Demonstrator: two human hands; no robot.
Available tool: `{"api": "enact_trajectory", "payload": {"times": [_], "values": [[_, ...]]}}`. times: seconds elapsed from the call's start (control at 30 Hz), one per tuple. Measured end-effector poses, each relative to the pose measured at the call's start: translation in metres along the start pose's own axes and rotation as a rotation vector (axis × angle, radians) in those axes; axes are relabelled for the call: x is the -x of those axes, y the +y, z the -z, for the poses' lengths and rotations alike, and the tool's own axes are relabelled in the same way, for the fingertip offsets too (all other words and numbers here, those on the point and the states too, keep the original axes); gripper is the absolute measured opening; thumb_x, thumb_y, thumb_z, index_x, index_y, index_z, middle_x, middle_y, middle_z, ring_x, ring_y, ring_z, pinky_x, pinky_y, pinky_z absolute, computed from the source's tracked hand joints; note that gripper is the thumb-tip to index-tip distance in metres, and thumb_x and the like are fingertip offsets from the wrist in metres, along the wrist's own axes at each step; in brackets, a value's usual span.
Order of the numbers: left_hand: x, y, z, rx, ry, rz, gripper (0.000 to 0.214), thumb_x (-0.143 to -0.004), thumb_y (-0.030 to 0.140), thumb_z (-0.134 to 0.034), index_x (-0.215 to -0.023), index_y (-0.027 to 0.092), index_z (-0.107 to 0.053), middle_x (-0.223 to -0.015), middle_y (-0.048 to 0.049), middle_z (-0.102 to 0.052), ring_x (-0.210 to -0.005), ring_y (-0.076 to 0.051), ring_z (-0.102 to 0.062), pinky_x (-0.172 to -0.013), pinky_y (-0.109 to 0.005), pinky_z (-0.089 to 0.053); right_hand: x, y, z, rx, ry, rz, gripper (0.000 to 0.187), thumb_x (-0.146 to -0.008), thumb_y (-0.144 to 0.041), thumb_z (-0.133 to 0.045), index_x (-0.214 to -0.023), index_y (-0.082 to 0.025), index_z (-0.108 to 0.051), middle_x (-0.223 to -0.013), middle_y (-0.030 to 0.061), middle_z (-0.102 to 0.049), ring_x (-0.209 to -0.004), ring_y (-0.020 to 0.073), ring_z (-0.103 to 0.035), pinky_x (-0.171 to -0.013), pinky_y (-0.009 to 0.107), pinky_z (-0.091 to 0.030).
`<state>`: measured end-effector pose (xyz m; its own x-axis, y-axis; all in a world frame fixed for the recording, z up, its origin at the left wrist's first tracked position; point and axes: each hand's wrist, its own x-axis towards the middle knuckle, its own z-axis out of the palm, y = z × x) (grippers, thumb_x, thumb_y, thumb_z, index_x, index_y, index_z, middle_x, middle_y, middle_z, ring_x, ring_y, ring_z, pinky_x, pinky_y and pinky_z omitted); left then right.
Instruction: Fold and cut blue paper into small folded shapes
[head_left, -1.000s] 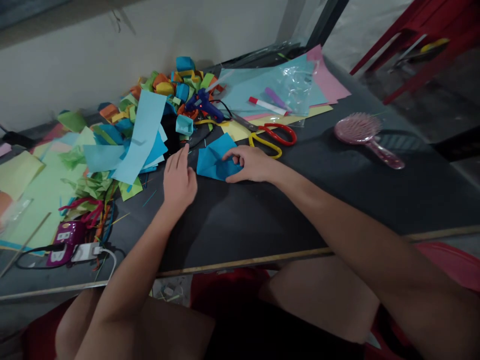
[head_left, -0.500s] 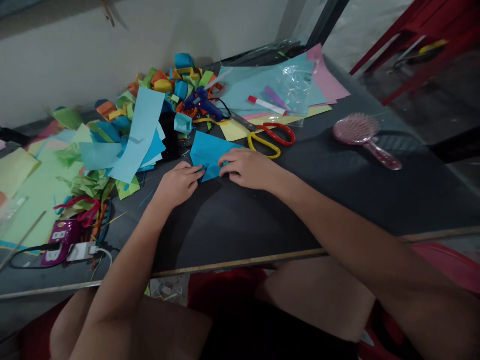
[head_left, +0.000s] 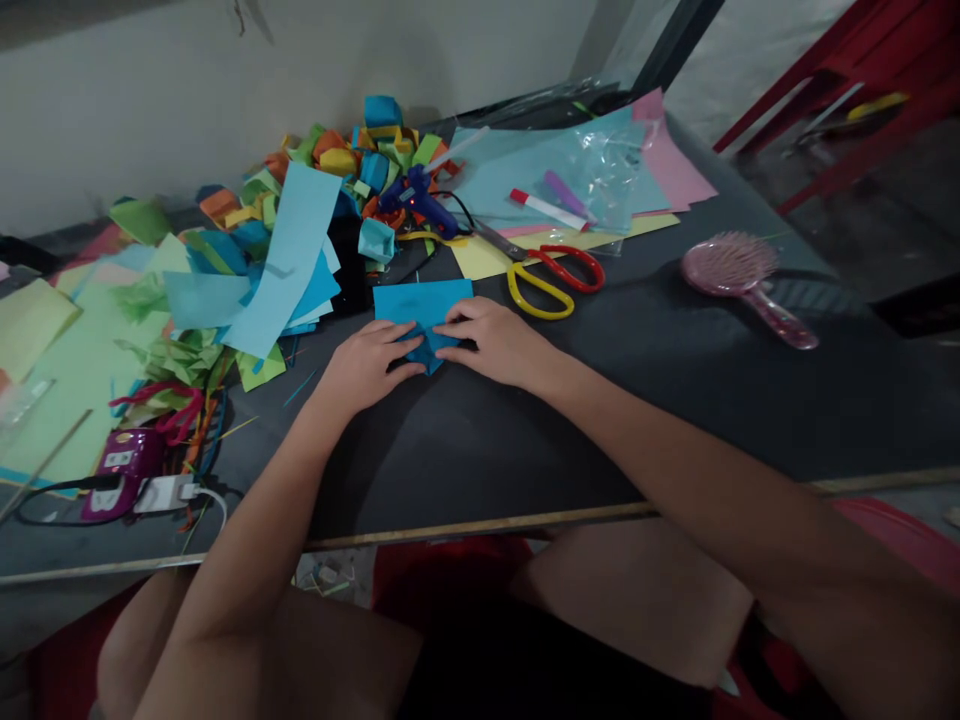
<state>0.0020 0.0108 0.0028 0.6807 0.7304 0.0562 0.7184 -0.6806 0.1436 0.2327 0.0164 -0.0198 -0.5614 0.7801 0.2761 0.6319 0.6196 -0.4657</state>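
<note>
A blue sheet of paper [head_left: 420,300] lies on the dark table [head_left: 600,400], partly folded at its near edge. My left hand [head_left: 367,362] presses its fingertips on the paper's lower left part, fingers drawn together. My right hand [head_left: 491,340] lies on the lower right part, fingertips pinching the fold. Both hands meet at the paper's near corner, which they partly hide.
A heap of coloured paper scraps [head_left: 300,220] and a blue glue gun [head_left: 416,200] sit behind the sheet. Red-and-yellow scissors [head_left: 551,275], a marker [head_left: 544,208] and a pink hairbrush [head_left: 739,275] lie to the right. A purple power strip [head_left: 124,475] lies near the left front edge.
My left hand moved from the bare table beside the paper onto it. The blue paper turned and now lies squarer, and both hands have closed in on its near edge.
</note>
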Motion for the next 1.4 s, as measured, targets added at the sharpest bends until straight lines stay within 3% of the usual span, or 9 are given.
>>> {"api": "enact_trajectory", "payload": {"times": [0.2,0.6,0.8,0.97,1.17,1.4], "values": [[-0.002,0.013,0.002,-0.069,-0.037,0.055,0.052,-0.096,0.043,-0.047,-0.138,0.013,-0.053,-0.144,-0.0113,-0.054,-0.132,-0.028,-0.05,-0.111,-0.043,-0.041,0.0,0.004,-0.005,0.003,0.026,0.034,0.029,-0.088,-0.029,-0.066,-0.113,-0.018,-0.073,-0.102,0.0115,-0.062,-0.099,0.0262,-0.057,-0.09,0.043,-0.046],[0.0,0.033,-0.003,-0.157,0.012,0.183,0.051,-0.1,0.039,-0.036,-0.144,0.016,-0.046,-0.149,-0.0104,-0.048,-0.132,-0.029,-0.048,-0.1,-0.042,-0.046,-0.001,0.008,-0.004,0.001,0.041,0.013,0.029,-0.088,-0.031,-0.066,-0.113,-0.019,-0.074,-0.102,0.0119,-0.06,-0.101,0.027,-0.056,-0.09,0.044,-0.046],[0.0,0.011,-0.006,0.078,0.182,0.161,0.045,-0.094,0.045,-0.048,-0.124,0.016,-0.065,-0.123,-0.0091,-0.069,-0.109,-0.026,-0.062,-0.094,-0.04,-0.049,0.0,0.028,0.01,-0.083,0.001,0.068,0.035,-0.084,-0.034,-0.071,-0.117,-0.023,-0.072,-0.115,0.0107,-0.064,-0.108,0.0279,-0.059,-0.096,0.045,-0.046],[-0.001,0.0,-0.012,0.246,0.298,0.167,0.029,-0.086,0.044,-0.063,-0.1,0.021,-0.074,-0.107,-0.0064,-0.074,-0.101,-0.023,-0.065,-0.092,-0.04,-0.049,0.001,0.035,0.015,-0.118,0.019,0.001,0.046,-0.079,-0.042,-0.075,-0.122,-0.026,-0.068,-0.123,0.0099,-0.063,-0.114,0.0307,-0.058,-0.1,0.049,-0.045],[-0.006,-0.001,-0.013,0.324,0.288,0.184,0.025,-0.082,0.045,-0.068,-0.086,0.02,-0.073,-0.094,-0.0056,-0.074,-0.095,-0.023,-0.065,-0.085,-0.037,-0.05,0.001,0.023,0.015,-0.168,-0.013,-0.073,0.053,-0.073,-0.047,-0.078,-0.121,-0.026,-0.068,-0.118,0.01,-0.063,-0.109,0.031,-0.059,-0.095,0.049,-0.047],[-0.009,0.001,-0.005,0.386,0.212,0.254,0.025,-0.075,0.044,-0.075,-0.087,0.022,-0.071,-0.097,-0.004,-0.072,-0.097,-0.023,-0.063,-0.087,-0.039,-0.048,0.002,0.017,0.015,-0.219,-0.018,-0.087,0.051,-0.075,-0.048,-0.076,-0.121,-0.027,-0.067,-0.116,0.0097,-0.063,-0.106,0.0308,-0.06,-0.09,0.047,-0.048]]}}
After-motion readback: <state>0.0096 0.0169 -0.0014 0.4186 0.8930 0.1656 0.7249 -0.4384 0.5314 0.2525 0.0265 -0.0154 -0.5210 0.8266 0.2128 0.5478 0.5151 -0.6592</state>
